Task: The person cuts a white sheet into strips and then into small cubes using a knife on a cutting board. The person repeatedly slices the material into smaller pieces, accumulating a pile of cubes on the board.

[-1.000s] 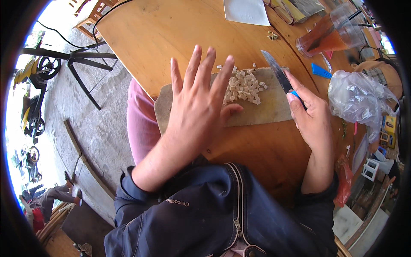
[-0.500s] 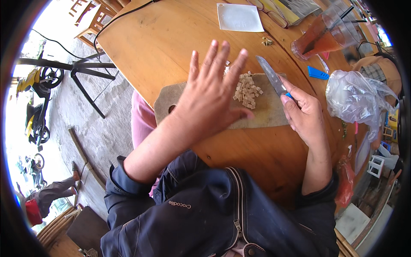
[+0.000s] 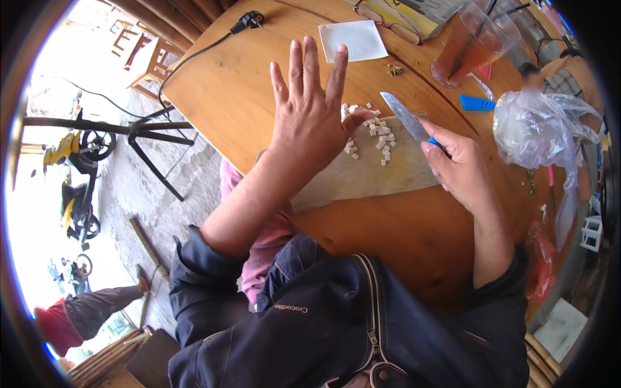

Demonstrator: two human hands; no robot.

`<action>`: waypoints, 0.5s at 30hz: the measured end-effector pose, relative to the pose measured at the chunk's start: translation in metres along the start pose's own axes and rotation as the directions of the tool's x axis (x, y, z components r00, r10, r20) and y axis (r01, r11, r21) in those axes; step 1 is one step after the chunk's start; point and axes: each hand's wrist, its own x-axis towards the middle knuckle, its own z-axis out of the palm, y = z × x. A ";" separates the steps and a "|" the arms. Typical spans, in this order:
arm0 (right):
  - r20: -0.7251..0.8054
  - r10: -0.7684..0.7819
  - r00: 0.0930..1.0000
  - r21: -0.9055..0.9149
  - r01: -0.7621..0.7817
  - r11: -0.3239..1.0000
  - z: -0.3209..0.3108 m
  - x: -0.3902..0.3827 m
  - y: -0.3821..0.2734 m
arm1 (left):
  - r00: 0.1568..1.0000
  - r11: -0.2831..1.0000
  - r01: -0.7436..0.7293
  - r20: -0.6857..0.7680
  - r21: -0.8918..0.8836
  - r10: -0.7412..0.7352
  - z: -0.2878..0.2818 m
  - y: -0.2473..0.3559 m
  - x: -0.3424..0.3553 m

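Note:
Fingers spread, my left hand [image 3: 305, 123] hovers over the left part of a worn wooden cutting board [image 3: 362, 176]. Its palm faces down, and the thumb reaches over some small pale cubes [image 3: 383, 137]. They look like diced tofu or tempeh, though I cannot tell which. My left hand hides part of the pile and the board's left end. On the right, my right hand [image 3: 459, 165] is closed round the blue handle of a kitchen knife [image 3: 404, 116]. Its blade slants up and left, beside the cubes at the board's far right.
Beyond the board lie a white square dish [image 3: 352, 40], eyeglasses [image 3: 394, 27] and a brown scrap [image 3: 394, 69]. At right are plastic cups of reddish drink [image 3: 462, 48], a blue plastic piece [image 3: 477, 103] and a clear plastic bag [image 3: 533, 129]. A black plug [image 3: 249, 21] lies at far left.
My left hand has moved up and left, its fingers pointing more straight away from me. The cubes look more scattered toward the far edge. My right hand keeps the knife in nearly the same pose.

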 end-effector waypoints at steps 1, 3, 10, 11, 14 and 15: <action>0.001 0.012 1.000 0.012 -0.012 1.000 0.000 0.000 0.000 | 0.998 1.000 -0.011 0.057 -0.023 0.012 -0.006 0.004 -0.001; 0.002 0.038 0.999 0.032 -0.038 0.999 0.000 0.001 0.002 | 0.986 0.989 -0.045 0.152 -0.144 0.067 -0.015 0.019 -0.009; -0.021 -0.061 0.998 -0.007 0.061 0.998 -0.001 0.004 0.006 | 0.977 0.997 -0.031 0.207 -0.070 0.045 -0.004 0.028 -0.007; 0.003 0.003 1.000 -0.014 -0.003 1.000 -0.003 0.003 -0.001 | 0.984 1.000 -0.010 0.178 -0.024 0.014 0.000 0.025 -0.004; -0.006 -0.023 1.000 0.018 0.023 1.000 -0.002 0.002 0.001 | 0.987 0.999 0.036 0.155 0.021 -0.039 -0.002 0.018 0.004; -0.018 -0.045 0.999 0.028 0.045 0.999 -0.001 0.002 0.003 | 0.987 0.998 0.039 0.152 0.042 -0.045 -0.002 0.015 0.005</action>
